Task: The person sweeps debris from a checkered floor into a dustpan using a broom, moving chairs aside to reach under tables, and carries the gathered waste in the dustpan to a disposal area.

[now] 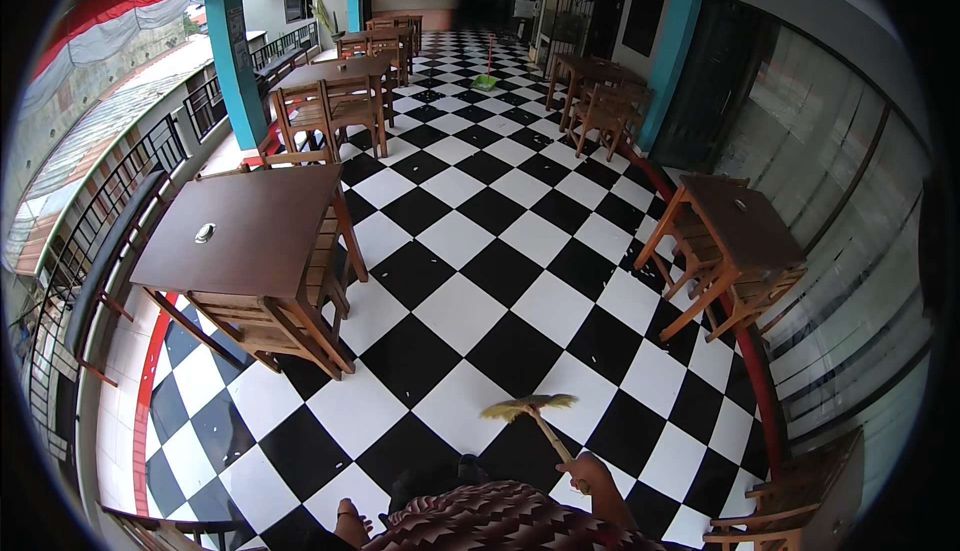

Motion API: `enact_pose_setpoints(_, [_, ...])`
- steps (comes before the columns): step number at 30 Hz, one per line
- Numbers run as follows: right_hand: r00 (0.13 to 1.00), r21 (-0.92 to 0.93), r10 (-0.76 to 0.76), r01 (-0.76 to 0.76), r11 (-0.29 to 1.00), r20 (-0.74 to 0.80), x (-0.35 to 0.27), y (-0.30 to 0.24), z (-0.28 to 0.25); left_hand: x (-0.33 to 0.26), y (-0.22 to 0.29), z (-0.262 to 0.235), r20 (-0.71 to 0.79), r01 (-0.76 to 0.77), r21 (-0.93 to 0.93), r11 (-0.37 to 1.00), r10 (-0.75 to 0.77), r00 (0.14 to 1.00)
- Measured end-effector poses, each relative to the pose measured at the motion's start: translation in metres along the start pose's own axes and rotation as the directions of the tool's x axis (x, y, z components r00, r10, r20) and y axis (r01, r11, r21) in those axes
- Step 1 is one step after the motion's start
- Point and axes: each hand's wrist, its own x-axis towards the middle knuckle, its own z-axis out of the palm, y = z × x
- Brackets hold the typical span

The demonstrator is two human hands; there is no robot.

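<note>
The right grip [588, 472] wraps around a yellow, fan-shaped straw broom [536, 413], which sticks out ahead. The left grip [350, 523] hangs loosely spread. This looks like sweeping; next probably needs a steady stroke.

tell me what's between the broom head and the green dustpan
In the head view, only checkered floor with small pale bits scattered around separates the broom head from the green dustpan; wooden tables stand off to either side.

Broom [528, 407] in right hand [590, 473]; tables [270, 211] left and right; dustpan [484, 82] far ahead.
</note>
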Motion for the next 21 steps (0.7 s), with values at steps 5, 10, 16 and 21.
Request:
enact_pose_setpoints(5, [0.994,-0.142,-0.107,0.103,0.984,-0.026,0.074,-0.197,-0.098,0.009,0.085,-0.049,-0.029,0.203,0.017,0.979,-0.202,0.979])
enact_pose_setpoints(10, [0.992,0.083,-0.124,0.124,0.989,-0.015,0.161,-0.319,-0.153,0.057,0.228,0.012,0.015,0.257,0.048,0.965,-0.258,0.966])
enact_pose_setpoints(16, [0.994,0.400,-0.098,0.071,0.914,0.047,0.220,-0.445,-0.202,0.136,0.534,0.140,0.107,-0.084,0.262,0.961,0.058,0.993])
enact_pose_setpoints(21, [0.956,0.641,-0.185,-0.004,0.767,0.226,0.278,-0.569,-0.220,0.088,0.923,0.224,0.311,-0.861,0.481,0.163,0.887,0.341])
